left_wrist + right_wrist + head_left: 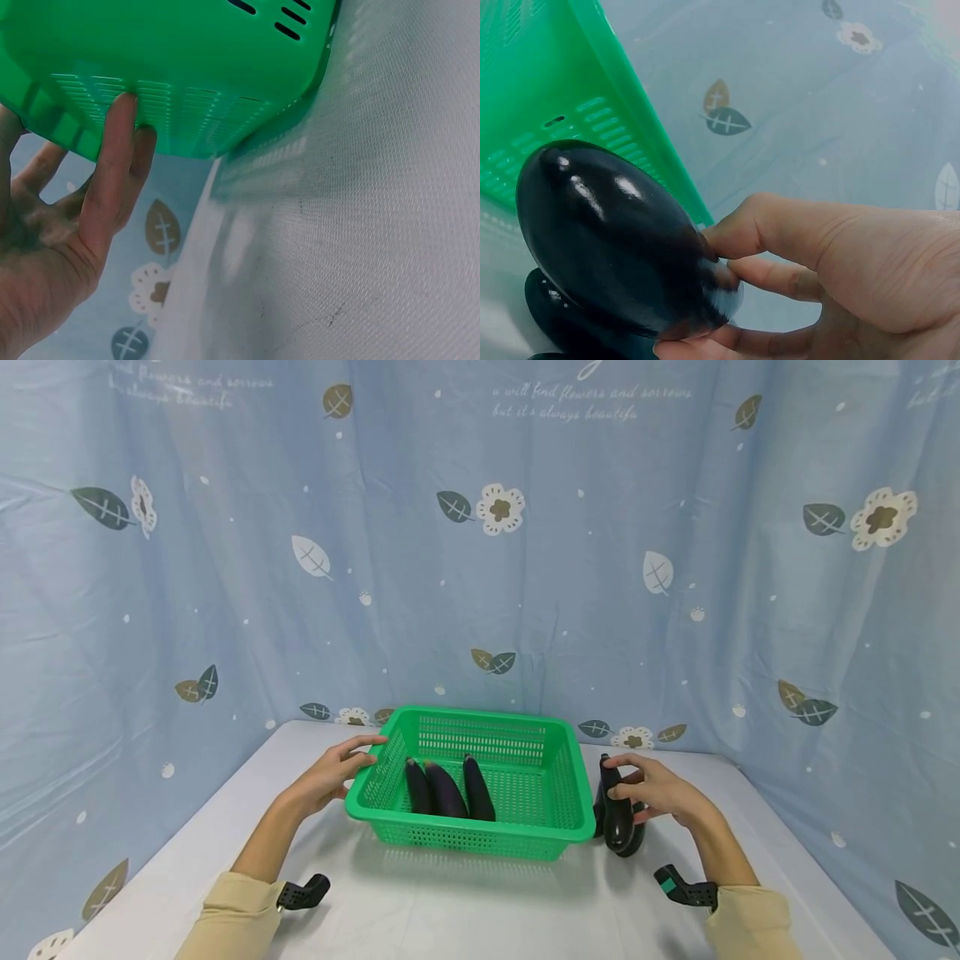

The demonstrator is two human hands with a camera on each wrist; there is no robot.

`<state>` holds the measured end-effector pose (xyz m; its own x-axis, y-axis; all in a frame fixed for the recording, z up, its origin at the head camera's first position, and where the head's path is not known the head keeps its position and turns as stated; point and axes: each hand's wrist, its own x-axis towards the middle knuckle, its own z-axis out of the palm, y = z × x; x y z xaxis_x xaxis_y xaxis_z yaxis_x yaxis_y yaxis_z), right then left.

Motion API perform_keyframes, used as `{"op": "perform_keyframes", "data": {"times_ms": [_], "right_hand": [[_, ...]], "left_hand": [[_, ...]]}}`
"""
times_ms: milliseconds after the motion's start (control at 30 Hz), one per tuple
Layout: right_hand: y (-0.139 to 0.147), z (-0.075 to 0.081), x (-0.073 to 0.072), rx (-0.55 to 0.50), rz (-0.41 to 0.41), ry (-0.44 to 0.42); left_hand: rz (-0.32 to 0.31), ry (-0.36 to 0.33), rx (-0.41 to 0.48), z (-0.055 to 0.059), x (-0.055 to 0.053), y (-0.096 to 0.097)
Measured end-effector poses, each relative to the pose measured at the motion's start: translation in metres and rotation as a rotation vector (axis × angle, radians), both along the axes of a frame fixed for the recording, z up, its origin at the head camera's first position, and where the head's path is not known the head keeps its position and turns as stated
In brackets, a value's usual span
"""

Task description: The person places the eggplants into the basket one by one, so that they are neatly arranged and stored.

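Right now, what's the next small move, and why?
Probably lift the eggplant over the right rim of the green basket: the right hand pinches it just outside, and three eggplants lie inside, leaving room on that side.

On our desk, the basket stands midway between the side edges, toward the back edge, with the curtain behind. In the basket we see 3 eggplants side by side, left of its middle. The left grip touches the basket's left side. Just right of the basket, the right grip holds 1 eggplant, other eggplants beside it.
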<state>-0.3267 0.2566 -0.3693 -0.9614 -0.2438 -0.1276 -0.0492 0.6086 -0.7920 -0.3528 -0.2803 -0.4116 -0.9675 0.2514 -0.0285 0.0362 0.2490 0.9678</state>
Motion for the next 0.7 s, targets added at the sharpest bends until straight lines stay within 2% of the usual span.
{"op": "perform_keyframes", "data": {"times_ms": [700], "right_hand": [[-0.009,0.019,-0.003,0.014,0.032,0.029]], "left_hand": [[-0.013,0.02,-0.001,-0.001,0.003,0.001]]}}
